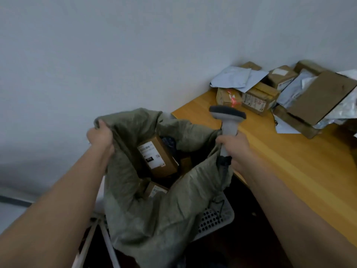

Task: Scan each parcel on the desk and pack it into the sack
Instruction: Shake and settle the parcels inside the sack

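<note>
The left hand (100, 138) grips the green sack's (154, 209) rim. The right hand (234, 149) holds the barcode scanner (228, 122) and the rim. A brown box (158, 157) lies between them.

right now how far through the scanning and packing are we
Partly done. At least two cardboard boxes already lie inside the green sack. In hand: the left hand grips the sack's rim, holding it open, while the right hand holds the scanner and the opposite rim. Left: a pile of parcels, boxes and grey mailers, still sits on the desk.
</note>
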Tool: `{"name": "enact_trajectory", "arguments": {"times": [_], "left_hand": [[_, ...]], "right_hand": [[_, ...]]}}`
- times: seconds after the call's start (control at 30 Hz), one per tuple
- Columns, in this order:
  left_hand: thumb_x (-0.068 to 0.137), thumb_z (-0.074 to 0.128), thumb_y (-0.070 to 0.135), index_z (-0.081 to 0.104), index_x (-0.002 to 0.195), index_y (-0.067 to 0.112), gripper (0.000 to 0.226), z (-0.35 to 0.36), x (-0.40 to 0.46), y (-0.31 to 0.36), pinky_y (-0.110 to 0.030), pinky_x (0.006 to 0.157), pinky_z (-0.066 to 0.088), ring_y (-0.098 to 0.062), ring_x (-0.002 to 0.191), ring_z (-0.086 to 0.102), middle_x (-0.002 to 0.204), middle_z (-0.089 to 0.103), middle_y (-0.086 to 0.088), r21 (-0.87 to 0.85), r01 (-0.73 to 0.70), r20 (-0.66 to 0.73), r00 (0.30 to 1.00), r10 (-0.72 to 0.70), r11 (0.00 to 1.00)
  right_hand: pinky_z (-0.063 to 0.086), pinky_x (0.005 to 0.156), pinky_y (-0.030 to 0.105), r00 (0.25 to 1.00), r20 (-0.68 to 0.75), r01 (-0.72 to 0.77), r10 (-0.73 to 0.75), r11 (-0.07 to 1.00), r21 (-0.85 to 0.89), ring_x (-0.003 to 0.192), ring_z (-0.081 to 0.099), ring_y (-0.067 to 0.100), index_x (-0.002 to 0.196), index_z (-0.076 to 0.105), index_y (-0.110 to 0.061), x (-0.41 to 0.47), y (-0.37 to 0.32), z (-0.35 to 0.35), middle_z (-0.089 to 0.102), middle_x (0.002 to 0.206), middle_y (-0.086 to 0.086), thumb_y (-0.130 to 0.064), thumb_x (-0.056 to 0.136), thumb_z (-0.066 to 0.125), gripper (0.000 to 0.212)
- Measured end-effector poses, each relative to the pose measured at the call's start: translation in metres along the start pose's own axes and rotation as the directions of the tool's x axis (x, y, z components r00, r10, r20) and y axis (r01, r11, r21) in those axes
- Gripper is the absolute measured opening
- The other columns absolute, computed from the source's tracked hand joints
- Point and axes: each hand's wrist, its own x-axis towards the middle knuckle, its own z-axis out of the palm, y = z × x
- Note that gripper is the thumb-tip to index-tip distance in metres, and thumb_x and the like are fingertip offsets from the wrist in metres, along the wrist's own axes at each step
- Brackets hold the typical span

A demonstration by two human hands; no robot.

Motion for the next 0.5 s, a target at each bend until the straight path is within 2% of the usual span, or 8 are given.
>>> {"name": "enact_trajectory", "arguments": {"times": [0.1,0.17,0.2,0.23,0.3,0.37,0.43,0.5], "left_hand": [[0.099,0.048,0.039,0.057,0.113,0.002,0.04,0.006,0.005,0.032,-0.032,0.088,0.051,-0.022,0.098,0.058,0.105,0.059,-0.007,-0.129,-0.02,0.033,0.999,0.024,0.991],[0.099,0.049,0.038,0.058,0.102,0.004,0.035,0.013,-0.002,0.026,-0.03,0.079,0.049,-0.021,0.093,0.057,0.092,0.059,-0.004,-0.089,0.0,0.071,0.997,0.007,0.996],[0.099,0.05,0.037,0.058,0.107,0.001,0.038,0.018,-0.005,0.015,-0.031,0.08,0.049,-0.023,0.095,0.059,0.096,0.062,-0.007,-0.042,0.009,0.088,0.996,-0.005,0.999],[0.099,0.05,0.036,0.057,0.118,-0.003,0.044,0.022,-0.009,0.004,-0.032,0.085,0.05,-0.026,0.102,0.06,0.109,0.064,-0.013,-0.002,0.04,0.083,0.996,-0.039,0.999],[0.1,0.048,0.036,0.05,0.131,-0.005,0.051,0.028,-0.015,-0.011,-0.032,0.092,0.046,-0.03,0.116,0.057,0.129,0.058,-0.015,0.057,0.091,0.027,0.995,-0.093,0.994],[0.101,0.045,0.038,0.052,0.129,-0.003,0.049,0.025,-0.012,-0.003,-0.031,0.093,0.045,-0.03,0.116,0.056,0.129,0.058,-0.015,0.075,0.051,-0.023,0.999,-0.05,0.996],[0.101,0.045,0.036,0.058,0.11,0.003,0.037,0.021,-0.003,0.02,-0.029,0.088,0.046,-0.024,0.105,0.059,0.112,0.062,-0.012,0.02,-0.038,-0.045,0.998,0.038,0.999],[0.101,0.045,0.035,0.052,0.08,0.013,0.032,0.021,-0.003,0.045,-0.026,0.077,0.045,-0.014,0.082,0.056,0.085,0.057,0.001,-0.061,-0.094,-0.037,0.995,0.092,0.994]], "right_hand": [[0.039,0.066,0.04,0.994,-0.048,0.107,-0.102,0.988,0.108,0.076,0.05,0.025,0.093,0.049,-0.013,0.002,-0.01,-0.01,0.05,0.085,0.01,-0.002,0.087,0.063,0.018],[0.039,0.066,0.039,0.994,-0.064,0.095,-0.091,0.993,0.072,0.078,0.051,0.026,0.089,0.05,-0.011,0.004,-0.006,-0.01,0.051,0.087,0.011,-0.003,0.087,0.062,0.015],[0.039,0.065,0.038,0.997,-0.049,0.053,-0.052,0.998,0.031,0.078,0.051,0.026,0.087,0.049,-0.01,0.005,-0.003,-0.008,0.051,0.087,0.012,-0.004,0.087,0.062,0.014],[0.039,0.064,0.038,1.0,-0.028,-0.006,0.005,1.0,-0.02,0.078,0.05,0.027,0.086,0.049,-0.01,0.006,0.001,-0.006,0.05,0.087,0.012,-0.004,0.088,0.062,0.015],[0.037,0.065,0.038,0.994,-0.003,-0.107,0.107,0.99,-0.097,0.079,0.049,0.028,0.085,0.048,-0.011,0.01,0.008,-0.009,0.05,0.09,0.013,-0.004,0.09,0.062,0.016],[0.035,0.065,0.039,0.992,-0.012,-0.126,0.125,0.986,-0.112,0.08,0.048,0.028,0.087,0.048,-0.012,0.015,0.009,-0.017,0.049,0.092,0.013,-0.006,0.09,0.062,0.016],[0.033,0.065,0.039,0.996,-0.03,-0.084,0.082,0.994,-0.067,0.079,0.047,0.027,0.09,0.047,-0.012,0.021,0.004,-0.025,0.047,0.091,0.012,-0.005,0.089,0.062,0.017],[0.033,0.065,0.039,1.0,-0.02,-0.022,0.022,1.0,0.02,0.078,0.046,0.026,0.093,0.046,-0.013,0.025,-0.006,-0.026,0.046,0.087,0.011,-0.004,0.087,0.063,0.02]]}}
